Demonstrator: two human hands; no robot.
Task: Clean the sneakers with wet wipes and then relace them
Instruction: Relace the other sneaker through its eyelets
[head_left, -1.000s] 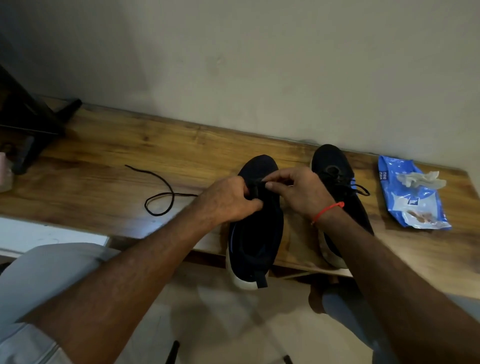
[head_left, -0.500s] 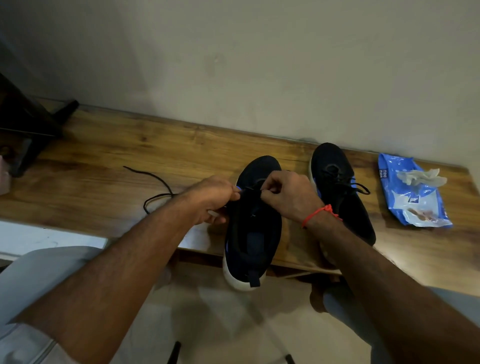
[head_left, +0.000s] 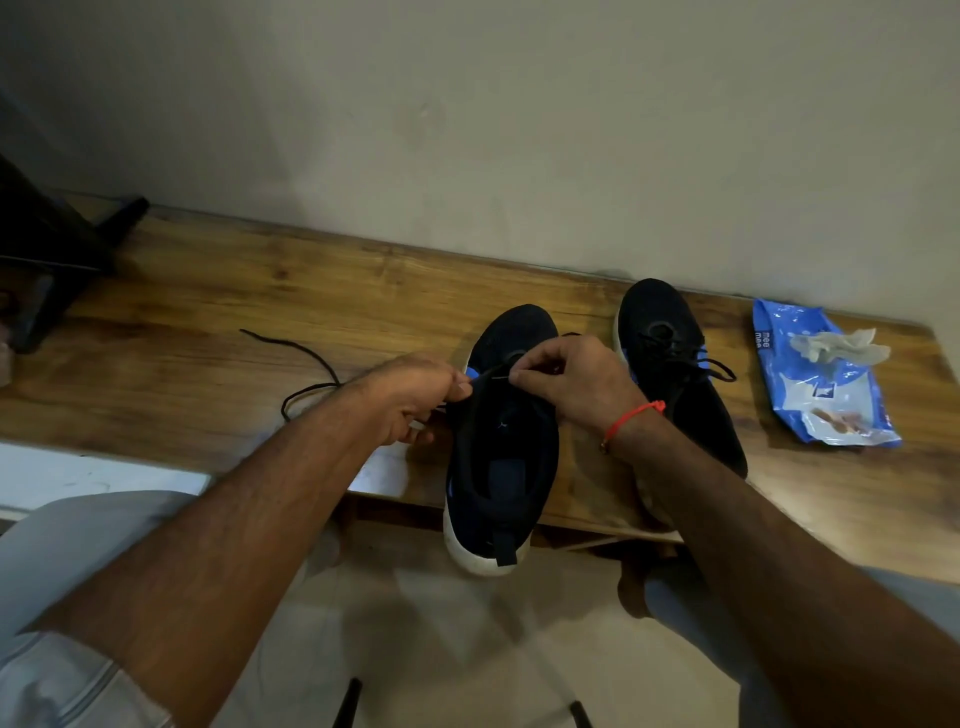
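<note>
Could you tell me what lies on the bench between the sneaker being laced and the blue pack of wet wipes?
In the head view, the other sneaker, already laced, stands between the sneaker being laced and the wipes pack.

Lighting: dim, warm indoor light. You will find the brightest patch on the wooden bench (head_left: 218, 291) at centre frame, with a pale glossy sheen near its lower edge. Upper left of the frame falls into heavy shadow.

Shadows: soft and diffuse; your forearms cast faint dark shapes on the floor (head_left: 441, 639) at lower centre.

Detail loss: the two dark sneakers (head_left: 501, 447) read nearly black, little texture visible.

Distortion: wide-angle bowing, so the bench edge curves and tilts toward the right.

Sharpness: overall soft; you see smearing along the lower corners.
</note>
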